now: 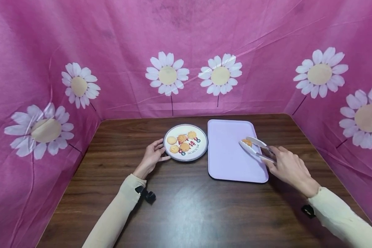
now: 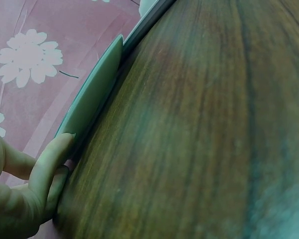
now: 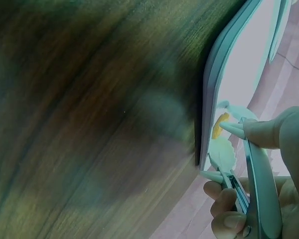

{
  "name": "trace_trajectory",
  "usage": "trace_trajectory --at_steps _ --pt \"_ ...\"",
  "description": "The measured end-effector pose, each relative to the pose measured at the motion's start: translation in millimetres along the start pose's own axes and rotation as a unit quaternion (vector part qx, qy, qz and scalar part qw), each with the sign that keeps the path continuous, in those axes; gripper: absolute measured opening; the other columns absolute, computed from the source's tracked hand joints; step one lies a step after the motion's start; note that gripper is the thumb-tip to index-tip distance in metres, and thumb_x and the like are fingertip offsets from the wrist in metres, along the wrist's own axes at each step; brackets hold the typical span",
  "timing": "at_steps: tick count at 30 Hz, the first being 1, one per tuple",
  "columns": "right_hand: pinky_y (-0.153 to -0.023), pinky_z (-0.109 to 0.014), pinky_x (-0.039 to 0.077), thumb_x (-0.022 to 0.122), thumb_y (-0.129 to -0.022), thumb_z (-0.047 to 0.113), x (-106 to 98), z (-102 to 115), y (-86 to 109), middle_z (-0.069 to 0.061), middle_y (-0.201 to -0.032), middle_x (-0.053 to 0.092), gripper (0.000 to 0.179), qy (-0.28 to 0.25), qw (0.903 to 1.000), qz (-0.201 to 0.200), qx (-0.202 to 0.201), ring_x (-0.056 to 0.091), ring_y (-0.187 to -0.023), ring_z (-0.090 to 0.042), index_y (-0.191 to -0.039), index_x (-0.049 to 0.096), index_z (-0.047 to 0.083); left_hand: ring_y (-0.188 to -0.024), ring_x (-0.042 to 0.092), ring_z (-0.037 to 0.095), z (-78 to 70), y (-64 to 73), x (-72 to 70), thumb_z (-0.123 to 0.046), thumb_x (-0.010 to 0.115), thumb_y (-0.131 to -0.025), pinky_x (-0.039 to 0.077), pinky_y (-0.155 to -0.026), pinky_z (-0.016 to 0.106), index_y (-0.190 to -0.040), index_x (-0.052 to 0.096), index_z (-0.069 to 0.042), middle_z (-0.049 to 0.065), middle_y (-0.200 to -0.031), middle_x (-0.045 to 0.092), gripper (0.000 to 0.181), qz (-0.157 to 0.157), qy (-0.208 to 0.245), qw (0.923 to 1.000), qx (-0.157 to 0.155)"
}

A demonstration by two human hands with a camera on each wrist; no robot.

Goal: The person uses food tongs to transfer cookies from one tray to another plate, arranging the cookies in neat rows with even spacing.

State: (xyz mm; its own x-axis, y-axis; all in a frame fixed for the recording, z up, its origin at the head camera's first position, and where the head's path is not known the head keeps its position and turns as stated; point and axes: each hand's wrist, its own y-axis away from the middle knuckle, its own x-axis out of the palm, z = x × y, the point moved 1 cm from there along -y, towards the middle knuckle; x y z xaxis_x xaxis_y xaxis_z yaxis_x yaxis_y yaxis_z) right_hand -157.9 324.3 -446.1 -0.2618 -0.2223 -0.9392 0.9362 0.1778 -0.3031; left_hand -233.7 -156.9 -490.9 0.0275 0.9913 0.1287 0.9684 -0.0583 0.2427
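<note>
My left hand (image 1: pixel 150 158) is at the left edge of a round white plate (image 1: pixel 193 132), its extended fingers and thumb touching the rim. Several golden cookies (image 1: pixel 182 138) lie on that plate, over a red and blue print. On the right, my right hand (image 1: pixel 292 167) grips metal tongs (image 3: pixel 261 179) with pale tips. Those tips stand on either side of a single cookie (image 1: pixel 246 142), over the upper right part of a lilac tray (image 1: pixel 230 162). Whether the cookie still touches the tray is hard to tell.
Plate and tray sit side by side, nearly touching, on a dark wood-grain table (image 1: pixel 179 213). Pink cloth (image 1: pixel 121 41) printed with white daisies hangs behind and at both sides of the table. Black straps with small devices are on both sleeves.
</note>
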Motion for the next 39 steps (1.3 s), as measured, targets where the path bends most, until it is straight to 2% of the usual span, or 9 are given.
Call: trace_trajectory --at_steps 9,24,28,35,39 --pt "-0.043 -0.064 0.05 0.079 -0.09 0.037 -3.0 -0.7 2.8 -0.023 -0.104 0.068 0.053 -0.001 1.0 0.002 -0.003 0.064 -0.074 -0.053 -0.129 0.063 0.004 -0.134 0.051 0.04 -1.0 -1.2 1.0 0.01 0.041 -0.105 0.072 -0.082 0.031 -0.16 0.032 0.003 0.033 -0.157 0.041 0.057 -0.003 -0.003 1.0 -0.001" --pt "-0.041 -0.063 0.048 0.081 -0.089 0.034 1.2 -2.9 8.2 -0.019 -0.095 0.067 0.052 -0.003 0.9999 -0.009 -0.004 0.063 -0.067 -0.05 -0.129 0.065 0.006 -0.137 0.05 0.041 0.5 1.6 0.8 0.01 0.041 -0.105 0.072 -0.086 0.034 -0.16 0.032 0.002 0.032 -0.158 0.041 0.057 -0.002 -0.001 1.0 -0.004" --pt "-0.042 -0.063 0.048 0.081 -0.088 0.034 1.9 -2.7 8.9 -0.019 -0.096 0.067 0.052 -0.005 0.9999 -0.012 -0.004 0.063 -0.068 -0.05 -0.13 0.065 0.007 -0.136 0.05 0.041 1.8 1.0 1.0 0.011 0.042 -0.104 0.072 -0.084 0.033 -0.16 0.032 0.003 0.032 -0.157 0.041 0.057 -0.001 -0.001 1.0 -0.003" --pt "-0.045 -0.066 0.051 0.082 -0.088 0.032 2.9 -0.8 7.3 -0.023 -0.11 0.07 0.055 -0.007 0.9993 -0.028 -0.024 0.066 -0.075 -0.053 -0.133 0.064 0.006 -0.135 0.051 0.04 0.7 1.1 1.4 0.011 0.041 -0.104 0.072 -0.083 0.032 -0.16 0.032 0.003 0.034 -0.156 0.041 0.057 -0.001 0.0 1.0 0.002" --pt "-0.044 -0.065 0.051 0.083 -0.087 0.03 2.8 1.7 3.9 -0.023 -0.108 0.07 0.053 -0.008 0.9985 -0.039 -0.038 0.066 -0.074 -0.052 -0.13 0.065 0.004 -0.136 0.05 0.04 -1.3 1.7 1.3 0.01 0.041 -0.105 0.072 -0.083 0.032 -0.16 0.032 0.002 0.031 -0.157 0.042 0.057 -0.004 -0.003 1.0 -0.003"
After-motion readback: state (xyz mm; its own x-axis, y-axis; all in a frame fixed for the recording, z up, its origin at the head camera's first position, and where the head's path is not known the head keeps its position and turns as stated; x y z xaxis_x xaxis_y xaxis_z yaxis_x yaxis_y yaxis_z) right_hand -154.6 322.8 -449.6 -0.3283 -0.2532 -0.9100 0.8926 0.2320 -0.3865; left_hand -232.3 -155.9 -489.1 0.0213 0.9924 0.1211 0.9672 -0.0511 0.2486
